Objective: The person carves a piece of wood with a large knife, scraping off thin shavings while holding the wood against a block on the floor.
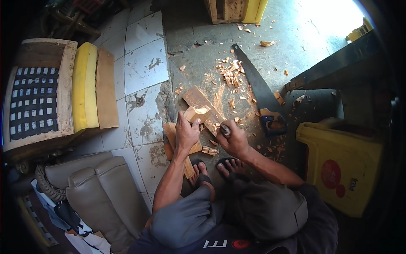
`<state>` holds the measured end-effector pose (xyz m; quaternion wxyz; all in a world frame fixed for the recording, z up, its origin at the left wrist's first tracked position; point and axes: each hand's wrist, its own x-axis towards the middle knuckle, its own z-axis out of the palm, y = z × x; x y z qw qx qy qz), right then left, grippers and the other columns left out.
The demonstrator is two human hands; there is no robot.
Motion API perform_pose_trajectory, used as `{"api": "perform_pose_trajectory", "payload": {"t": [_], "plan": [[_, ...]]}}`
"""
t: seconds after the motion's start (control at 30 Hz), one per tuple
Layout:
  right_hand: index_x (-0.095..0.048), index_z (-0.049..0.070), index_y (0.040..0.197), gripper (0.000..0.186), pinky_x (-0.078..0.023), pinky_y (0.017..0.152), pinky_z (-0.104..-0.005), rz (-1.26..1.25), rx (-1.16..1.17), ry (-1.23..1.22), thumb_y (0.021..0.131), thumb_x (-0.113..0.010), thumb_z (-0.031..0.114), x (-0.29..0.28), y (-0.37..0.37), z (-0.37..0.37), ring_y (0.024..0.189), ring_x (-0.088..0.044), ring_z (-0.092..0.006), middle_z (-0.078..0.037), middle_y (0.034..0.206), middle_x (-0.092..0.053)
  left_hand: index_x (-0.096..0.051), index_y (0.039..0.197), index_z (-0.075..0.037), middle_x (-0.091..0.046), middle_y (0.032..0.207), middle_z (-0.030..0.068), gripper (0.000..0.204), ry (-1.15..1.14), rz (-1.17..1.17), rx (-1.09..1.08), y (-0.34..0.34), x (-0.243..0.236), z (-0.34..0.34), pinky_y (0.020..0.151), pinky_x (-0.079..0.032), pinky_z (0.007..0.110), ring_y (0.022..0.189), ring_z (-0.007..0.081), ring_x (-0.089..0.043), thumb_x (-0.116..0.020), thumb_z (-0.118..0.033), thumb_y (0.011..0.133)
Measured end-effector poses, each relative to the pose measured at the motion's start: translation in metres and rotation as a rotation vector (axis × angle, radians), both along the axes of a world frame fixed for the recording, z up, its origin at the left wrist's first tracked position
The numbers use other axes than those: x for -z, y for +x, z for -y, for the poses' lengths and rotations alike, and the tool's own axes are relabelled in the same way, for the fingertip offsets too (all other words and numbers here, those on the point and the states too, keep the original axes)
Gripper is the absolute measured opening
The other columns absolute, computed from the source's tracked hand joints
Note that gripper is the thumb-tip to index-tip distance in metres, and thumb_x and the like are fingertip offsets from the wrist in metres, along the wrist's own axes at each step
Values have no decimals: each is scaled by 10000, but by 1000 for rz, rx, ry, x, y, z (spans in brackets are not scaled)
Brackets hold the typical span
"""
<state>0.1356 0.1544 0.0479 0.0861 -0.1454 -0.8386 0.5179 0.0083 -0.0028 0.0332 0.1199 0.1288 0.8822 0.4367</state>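
My left hand (186, 133) is closed on a pale wooden block (195, 114) with a curved cut in its upper edge. The block is held over a flat wooden board (196, 97) lying slantwise on the floor. To its right, my right hand (235, 140) is wrapped round a tool with a dark, rounded handle (225, 130); its working end cannot be made out. Beyond my right hand lies a handsaw (256, 80) with a blue and black grip. Wood chips (232, 75) are scattered around the board, and several wood offcuts (171, 133) lie near my feet.
A yellow plastic crate (338, 165) stands at the right, below a dark ledge (334, 61). On the left are a wooden frame with woven webbing (65, 84), yellow foam (84, 86) and brown padded cushions (101, 194). Another foam-sided wooden frame (232, 10) stands at the far edge.
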Motion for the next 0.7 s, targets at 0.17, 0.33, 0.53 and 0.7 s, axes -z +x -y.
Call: {"api": "perform_pose_trajectory", "payload": {"t": [0.17,0.33,0.53,0.7], "plan": [[-519,-20,1054,328,-533,733,-580,324,-138,68,886,-646,231,33,-11,-7,813,-675,-508,-301,809,-681,-459,1187,51,-641,1118,303,436,-64,-35,4,-2,-4,0,914,-499,471,1061,461,-647,-732,-101,882],[-586,-34,1085,370,-544,725,-525,464,-175,-184,871,-672,255,22,-14,-12,793,-688,-472,-285,788,-677,-452,1192,45,-646,1131,298,432,-55,-45,-15,4,1,7,910,-505,465,1057,454,-655,-726,-98,891],[-586,2,1100,322,-545,652,-499,47,-47,-151,880,-687,215,-34,-7,-9,709,-698,-422,-235,774,-679,-451,1203,41,-643,1134,299,435,-29,-27,-16,10,-1,8,918,-501,480,1063,458,-654,-724,-82,887],[-546,2,1039,307,-545,652,-457,259,-92,65,861,-687,209,31,4,-3,650,-683,-374,-168,668,-628,-460,1185,39,-637,1114,297,417,-5,-29,-40,7,3,3,904,-495,487,1039,471,-643,-723,-81,885]]}}
